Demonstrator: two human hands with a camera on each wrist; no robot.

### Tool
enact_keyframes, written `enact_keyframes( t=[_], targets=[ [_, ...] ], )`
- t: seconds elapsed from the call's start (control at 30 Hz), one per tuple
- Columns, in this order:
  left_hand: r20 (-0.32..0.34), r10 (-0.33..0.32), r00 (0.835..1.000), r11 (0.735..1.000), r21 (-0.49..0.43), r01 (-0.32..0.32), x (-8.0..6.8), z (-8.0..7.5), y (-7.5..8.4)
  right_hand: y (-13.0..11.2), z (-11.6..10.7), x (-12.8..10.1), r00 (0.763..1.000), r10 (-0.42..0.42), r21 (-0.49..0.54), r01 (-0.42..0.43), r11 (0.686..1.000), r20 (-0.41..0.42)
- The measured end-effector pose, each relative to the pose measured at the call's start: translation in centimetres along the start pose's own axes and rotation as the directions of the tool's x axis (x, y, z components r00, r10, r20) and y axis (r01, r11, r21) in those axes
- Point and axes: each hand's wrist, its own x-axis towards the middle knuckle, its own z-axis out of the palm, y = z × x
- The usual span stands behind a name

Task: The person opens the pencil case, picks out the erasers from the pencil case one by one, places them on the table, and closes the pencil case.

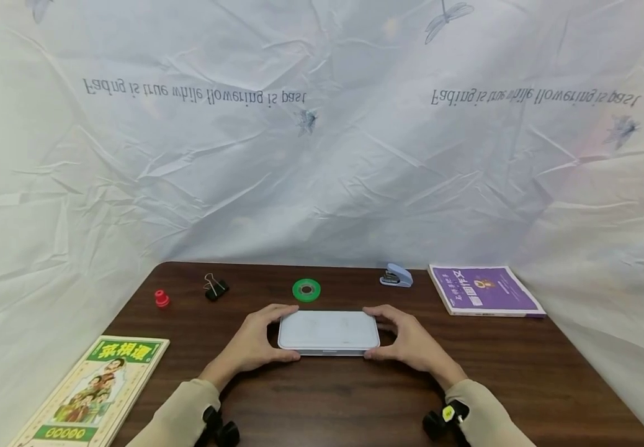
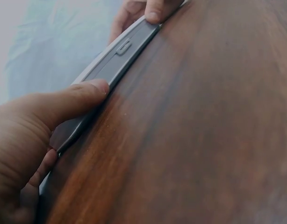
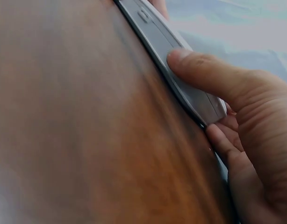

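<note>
A flat, oblong box point(image 1: 329, 331) with a white top lies at the middle of the dark table. Its grey front side point(image 2: 116, 56) carries a small raised catch point(image 3: 144, 16). My left hand point(image 1: 255, 337) grips the box's left end, thumb on the near side and fingers round the far side. At the right end my right hand point(image 1: 406, 338) holds it the same way. Both thumbs press against the grey side in the wrist views. The box looks closed, and its contents are hidden. Just beyond it lies a green ring-shaped roll point(image 1: 306, 290).
On the brown wooden table point(image 1: 333, 403), a red cap-like piece point(image 1: 162, 298) and a black binder clip point(image 1: 216, 289) lie back left. A light-blue stapler point(image 1: 397, 275) and a purple book point(image 1: 486, 290) lie back right. Another book point(image 1: 93, 394) lies front left. White printed sheeting point(image 1: 322, 186) hangs behind.
</note>
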Motion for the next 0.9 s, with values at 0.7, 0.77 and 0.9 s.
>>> enact_keyframes(
  t=[0.7, 0.77, 0.9],
  targets=[
    [0.014, -0.062, 0.998, 0.998, 0.006, 0.062, 0.0, -0.1, 0.4, -0.1, -1.7, 1.8, 0.993, 0.115, 0.084, -0.117, 0.990, 0.033],
    [0.016, -0.068, 0.998, 0.998, -0.006, 0.068, 0.0, -0.1, 0.3, 0.0, -1.7, 1.7, 0.993, 0.121, 0.055, -0.121, 0.991, 0.010],
    [0.017, -0.100, 0.995, 0.994, -0.049, 0.101, 0.0, 0.0, 0.2, 0.1, -1.6, 1.7, 0.988, 0.156, 0.183, -0.157, 0.970, 0.015]
  ],
)
